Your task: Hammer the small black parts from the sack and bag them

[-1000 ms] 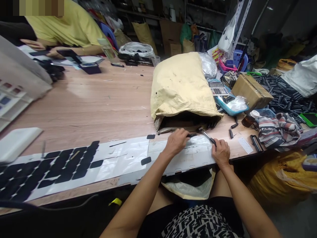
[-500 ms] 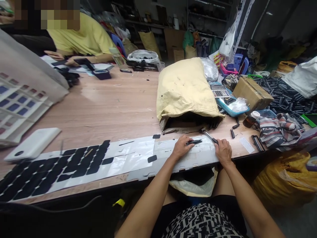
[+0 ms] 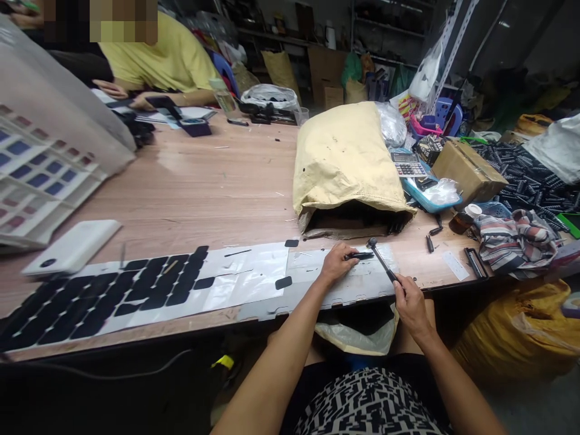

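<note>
My left hand [image 3: 339, 263] rests on the grey board [image 3: 312, 275] at the table's front edge. Its fingers are closed on the near end of a slim black part [image 3: 361, 255], which lies almost flat and points right. My right hand [image 3: 411, 302] grips the dark handle of a small hammer [image 3: 383, 261] with a shiny shaft. The hammer's head is tilted up and left, close to the tip of the black part; whether they touch I cannot tell. Just beyond both hands, a large cream sack [image 3: 348, 160] lies with its dark mouth towards me, black pieces inside.
To the left, rows of black rounded pieces [image 3: 97, 302] lie on a white sheet [image 3: 244, 281]. A white basket [image 3: 45, 175] stands far left. A co-worker in a yellow shirt [image 3: 176, 57] sits across the table. At right are a bottle [image 3: 463, 220], a striped cloth [image 3: 516, 241] and a cardboard box [image 3: 471, 172].
The hammer has swung up, its shaft now steeper, and my right hand has dropped slightly towards me. My left hand keeps its hold on the black part. The whole view has shifted slightly.
</note>
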Tool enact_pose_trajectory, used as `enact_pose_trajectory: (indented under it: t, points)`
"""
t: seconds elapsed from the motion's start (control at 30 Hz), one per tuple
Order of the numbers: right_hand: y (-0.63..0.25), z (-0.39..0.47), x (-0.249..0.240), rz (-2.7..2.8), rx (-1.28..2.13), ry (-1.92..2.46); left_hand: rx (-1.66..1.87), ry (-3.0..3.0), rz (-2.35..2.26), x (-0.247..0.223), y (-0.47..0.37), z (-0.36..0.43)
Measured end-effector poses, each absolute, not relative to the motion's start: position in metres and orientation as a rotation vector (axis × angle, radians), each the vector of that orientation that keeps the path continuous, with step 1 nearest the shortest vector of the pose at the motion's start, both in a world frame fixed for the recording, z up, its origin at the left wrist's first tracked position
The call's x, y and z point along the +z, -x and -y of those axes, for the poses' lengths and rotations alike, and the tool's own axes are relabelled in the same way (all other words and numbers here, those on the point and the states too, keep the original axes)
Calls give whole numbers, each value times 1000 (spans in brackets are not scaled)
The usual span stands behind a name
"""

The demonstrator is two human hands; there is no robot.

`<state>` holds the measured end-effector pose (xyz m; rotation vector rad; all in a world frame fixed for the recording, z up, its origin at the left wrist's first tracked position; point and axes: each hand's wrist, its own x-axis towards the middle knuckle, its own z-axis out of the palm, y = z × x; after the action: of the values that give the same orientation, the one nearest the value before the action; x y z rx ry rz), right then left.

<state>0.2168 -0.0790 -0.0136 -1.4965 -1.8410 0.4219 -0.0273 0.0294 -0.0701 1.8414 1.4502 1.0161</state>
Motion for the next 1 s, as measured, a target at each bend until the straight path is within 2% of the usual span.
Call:
enact_pose_trajectory:
  t: [0.6,0.83,1.0]
  points:
    - [-203,77,-22,1942,388,1579,973,-1836,-1490,-66,25,-30]
    - [-231,39,-19,1967,-112,1888,982,-1835,-1485,-65,25,-30]
    - [-240,17,-31,2055,-385,1878,967,-1826,-1485,-62,25,-27]
